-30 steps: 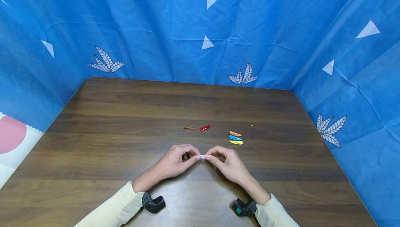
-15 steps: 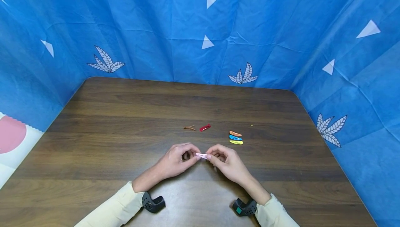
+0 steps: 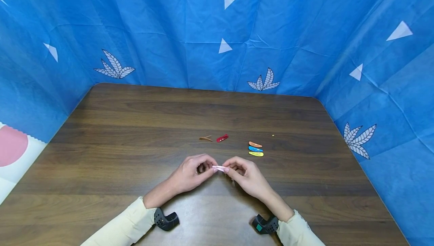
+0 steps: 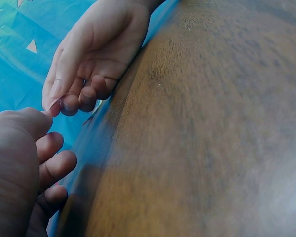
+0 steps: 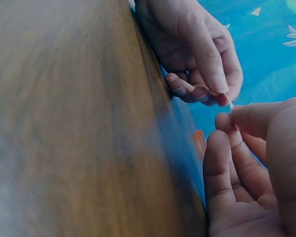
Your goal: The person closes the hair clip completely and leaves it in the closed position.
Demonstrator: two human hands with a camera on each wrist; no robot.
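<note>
Between my two hands is a small pale pink snap hair clip (image 3: 219,168), slightly tilted with its left end higher. My left hand (image 3: 193,174) pinches the left end between thumb and index finger. At the other end, the thumb and index finger of my right hand (image 3: 246,176) pinch the clip. The right wrist view shows the clip (image 5: 230,104) as a thin strip bridging the fingertips; fingers cover both ends. Past the right hand lie an orange clip (image 3: 255,144), a blue clip (image 3: 255,149) and a yellow clip (image 3: 256,154), in a neat column.
Beyond the hands, a red clip (image 3: 222,138) lies on the brown wooden table (image 3: 152,114), beside a thin brown forked piece (image 3: 205,138). Farther right is a tiny yellowish speck (image 3: 273,135). A blue patterned curtain (image 3: 162,31) borders the table's back and sides.
The pink hair clip has turned from level to a slight tilt, and more of its left end shows above the left thumb. Both hands have stayed nearly in place.
</note>
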